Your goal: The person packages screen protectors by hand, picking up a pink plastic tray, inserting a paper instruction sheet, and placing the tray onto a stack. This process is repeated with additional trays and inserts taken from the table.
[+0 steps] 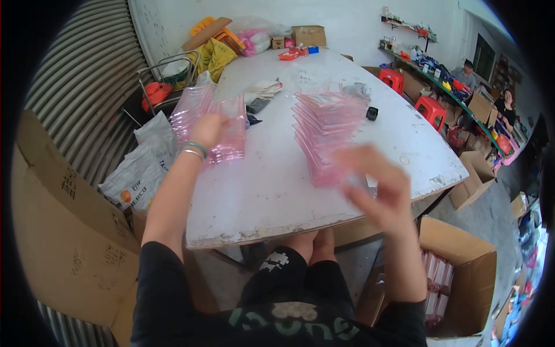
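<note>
Two overlapping rows of clear pink plastic bags lie on the white table (272,196). My left hand (209,130) is over the left bags (193,104), its fingers closed at a pink plastic bag (236,130) on their right side. My right hand (378,182) is blurred by motion, thumb and fingers apart, by the lower right corner of the right bags (326,127). Bracelets (195,150) circle my left wrist.
A black round object (372,113) and crumpled clear plastic (356,91) lie beside the right bags. Farther back are pale cloth gloves (263,91) and a red tray (291,55). An open carton (462,289) with pink-white packs stands at lower right. Two people sit at the far right bench.
</note>
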### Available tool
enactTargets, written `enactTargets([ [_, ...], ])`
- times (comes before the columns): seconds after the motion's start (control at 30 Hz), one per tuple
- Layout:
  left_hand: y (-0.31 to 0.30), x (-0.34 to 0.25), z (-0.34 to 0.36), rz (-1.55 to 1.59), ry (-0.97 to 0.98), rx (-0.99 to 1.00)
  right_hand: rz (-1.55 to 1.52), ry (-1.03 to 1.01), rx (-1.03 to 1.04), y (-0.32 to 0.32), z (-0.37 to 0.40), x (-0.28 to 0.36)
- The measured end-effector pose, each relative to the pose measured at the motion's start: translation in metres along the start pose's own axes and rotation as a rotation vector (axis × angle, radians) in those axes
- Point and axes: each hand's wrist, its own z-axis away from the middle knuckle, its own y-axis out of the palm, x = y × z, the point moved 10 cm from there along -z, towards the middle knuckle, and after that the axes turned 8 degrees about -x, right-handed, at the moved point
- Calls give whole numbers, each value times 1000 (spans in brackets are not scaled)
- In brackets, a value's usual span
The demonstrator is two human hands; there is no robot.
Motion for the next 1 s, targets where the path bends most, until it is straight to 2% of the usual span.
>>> enactTargets([
  [0.03, -22, -1, 7, 136, -6, -98, -144, 56, 41, 17, 19, 0],
  [0.07, -52, -22, 21, 98, 90, -213, -291, 115, 82, 39, 39, -3],
  [0.13, -103, -86, 70, 58, 334, -370, -444, 669, -104, 89, 90, -53],
  [0.17, -120, -128, 107, 58, 487, -407, -644, 855, -190, 109, 101, -68],
  [0.2, -111, -160, 140, -104, 510, -214, -848, 1042, -280, 129, 111, -81],
  [0.23, -113, -192, 176, -15, 569, -200, -1050, 1229, -371, 147, 126, -91],
  [0.27, -114, -212, 201, 78, 619, -189, -1081, 1214, -360, 157, 133, -99],
  [0.33, -119, -207, 210, 261, 513, -211, -1137, 1184, -328, 180, 152, -114],
  [0.37, -121, -202, 213, 349, 458, -230, -1137, 1219, -397, 186, 164, -120],
  [0.4, -110, -168, 211, 608, 167, -248, -1121, 1221, -390, 186, 165, -122],
  [0.5, -2, -59, 251, 1306, -761, -287, -1156, 1241, -364, 187, 165, -128],
  [0.57, 33, -99, 245, 2018, -823, 37, -1276, 1278, -322, 196, 162, -125],
  [0.6, 38, -127, 242, 2369, -818, 229, -1240, 1302, -277, 201, 163, -123],
  [0.67, 37, -136, 233, 2445, -771, 182, -1160, 1345, -197, 206, 167, -119],
  [0.73, 26, -143, 224, 2469, -697, 201, -923, 1266, -224, 198, 172, -133],
  [0.87, 37, -117, 227, 2081, -861, -5, -605, 1195, -350, 192, 171, -144],
  [0.97, 54, -65, 238, 1847, -897, -141, -561, 933, -513, 187, 171, -169],
  [1.0, 67, -38, 244, 1735, -893, -183, -617, 993, -514, 187, 170, -172],
])
